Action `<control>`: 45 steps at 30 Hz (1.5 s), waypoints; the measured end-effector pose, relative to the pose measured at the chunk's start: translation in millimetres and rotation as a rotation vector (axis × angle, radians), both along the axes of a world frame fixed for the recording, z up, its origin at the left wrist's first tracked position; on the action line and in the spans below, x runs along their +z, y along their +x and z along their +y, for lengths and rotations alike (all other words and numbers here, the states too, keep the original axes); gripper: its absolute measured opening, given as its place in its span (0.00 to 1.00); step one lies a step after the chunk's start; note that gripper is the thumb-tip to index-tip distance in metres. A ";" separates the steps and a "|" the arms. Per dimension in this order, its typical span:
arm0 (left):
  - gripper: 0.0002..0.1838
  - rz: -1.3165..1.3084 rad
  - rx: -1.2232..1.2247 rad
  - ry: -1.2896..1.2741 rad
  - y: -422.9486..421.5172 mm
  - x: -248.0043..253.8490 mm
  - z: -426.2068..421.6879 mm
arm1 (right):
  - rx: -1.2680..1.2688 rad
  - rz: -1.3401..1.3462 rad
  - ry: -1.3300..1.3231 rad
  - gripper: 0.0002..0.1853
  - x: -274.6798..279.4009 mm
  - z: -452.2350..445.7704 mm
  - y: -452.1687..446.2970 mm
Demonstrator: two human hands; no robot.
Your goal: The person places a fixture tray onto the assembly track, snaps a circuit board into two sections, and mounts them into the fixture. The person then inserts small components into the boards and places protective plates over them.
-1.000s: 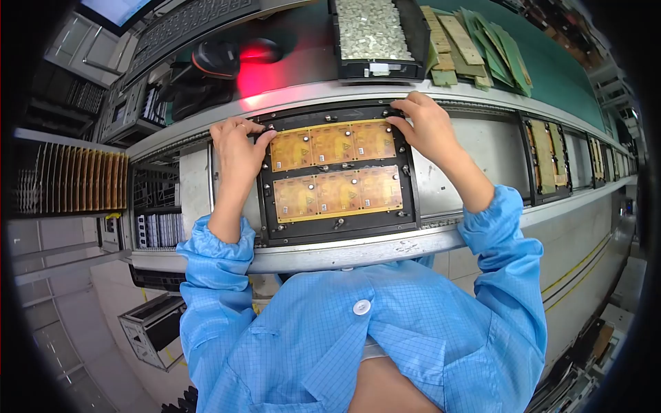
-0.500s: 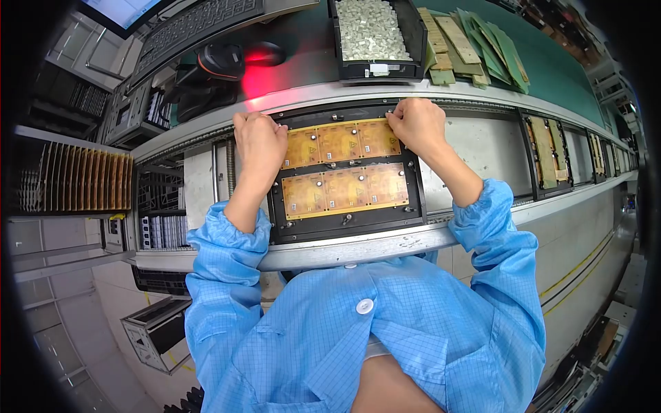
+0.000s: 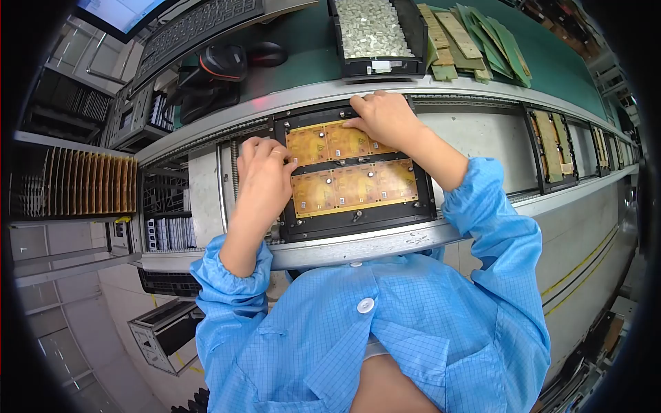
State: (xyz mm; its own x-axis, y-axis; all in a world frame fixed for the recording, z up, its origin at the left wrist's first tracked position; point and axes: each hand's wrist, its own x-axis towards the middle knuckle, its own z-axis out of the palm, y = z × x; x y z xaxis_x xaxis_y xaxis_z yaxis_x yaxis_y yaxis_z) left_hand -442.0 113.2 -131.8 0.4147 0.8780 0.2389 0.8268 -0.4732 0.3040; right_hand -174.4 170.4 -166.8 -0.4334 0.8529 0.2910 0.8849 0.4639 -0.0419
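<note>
A black frame (image 3: 385, 215) lies on the metal rail track and holds two yellow-brown circuit panels. The upper panel (image 3: 308, 143) is partly covered by my right hand (image 3: 387, 120), whose bent fingers are closed at the frame's top edge near a small fastener; what they grip is too small to make out. The lower panel (image 3: 354, 187) is fully in view. My left hand (image 3: 264, 172) rests at the frame's left side, fingers curled at the upper panel's lower left corner. Its fingertips are partly hidden, and whether they grip anything cannot be seen.
Behind the rail (image 3: 482, 89) stand a black bin (image 3: 382, 67) of small pale pieces, a pile of green and tan strips (image 3: 492, 45), a scanner (image 3: 224, 63) and a keyboard (image 3: 200, 31). A rack of boards (image 3: 89, 180) is at left; another frame (image 3: 551, 148) sits right.
My right hand has moved left along the frame's top edge. My left hand has dropped from the upper left corner to the left side. The frame appears slightly farther right, and the red light has faded.
</note>
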 end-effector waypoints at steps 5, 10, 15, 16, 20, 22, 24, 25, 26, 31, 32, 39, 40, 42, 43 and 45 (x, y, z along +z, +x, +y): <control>0.16 -0.110 -0.020 -0.063 -32.8 0.0 -15.8 | 0.144 -0.041 0.012 0.18 -0.6 17.0 -10.9; 0.18 -0.140 -0.001 -0.055 -31.7 -10.2 -22.3 | 0.004 -0.094 -0.003 0.18 -7.1 6.0 -27.9; 0.15 -0.240 0.087 -0.014 -29.0 -30.2 -0.6 | -0.059 0.110 -0.092 0.17 15.6 -14.1 -19.8; 0.15 -0.245 0.086 -0.018 -28.3 -32.4 4.3 | -0.062 0.105 -0.095 0.17 21.2 -20.6 -16.1; 0.11 -0.318 0.044 -0.039 -24.8 -38.5 16.8 | 0.027 0.259 -0.276 0.12 26.5 -47.5 4.4; 0.10 -0.425 0.035 -0.173 -25.3 -39.3 20.9 | 0.109 0.336 -0.321 0.11 24.8 -59.6 7.3; 0.09 -0.415 -0.034 -0.114 -26.9 -42.3 24.3 | 0.069 0.379 -0.389 0.12 23.4 -70.1 6.0; 0.09 -0.407 -0.102 -0.055 -27.9 -43.7 24.9 | 0.069 0.380 -0.391 0.12 18.9 -72.4 5.9; 0.09 -0.407 -0.101 -0.056 -28.2 -44.1 24.9 | 0.054 0.361 -0.323 0.12 10.7 -74.1 6.0; 0.07 -0.341 -0.173 -0.050 -30.9 -40.9 26.9 | 0.117 0.218 -0.069 0.11 -2.6 -73.3 3.6; 0.07 -0.343 -0.177 -0.050 -31.7 -39.6 28.5 | 0.124 0.146 -0.092 0.10 3.7 -73.0 1.6; 0.12 -0.263 -0.326 -0.010 3.8 -20.1 28.4 | 0.006 0.020 -0.141 0.14 4.5 -80.8 -20.4; 0.12 -0.266 -0.393 -0.056 11.0 -20.1 28.5 | -0.024 0.082 -0.142 0.16 4.1 -82.1 -20.7; 0.12 -0.254 -0.420 -0.072 21.7 -27.6 30.1 | -0.059 0.095 -0.188 0.16 11.4 -86.1 -17.6; 0.12 -0.229 -0.461 -0.047 25.1 -31.9 31.3 | -0.094 0.109 -0.235 0.17 14.7 -88.7 -15.1; 0.11 -0.205 -0.505 -0.019 29.9 -37.9 33.0 | -0.113 0.151 -0.222 0.16 16.5 -95.9 -8.7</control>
State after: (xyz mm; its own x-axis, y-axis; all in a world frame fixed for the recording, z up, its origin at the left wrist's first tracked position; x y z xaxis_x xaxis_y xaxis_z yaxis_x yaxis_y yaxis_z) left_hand -412.1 146.2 -169.7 0.7323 0.5869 0.3452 0.4211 -0.7888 0.4478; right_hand -183.1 74.5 -150.3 -0.2982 0.9433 0.1460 0.9065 0.3278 -0.2662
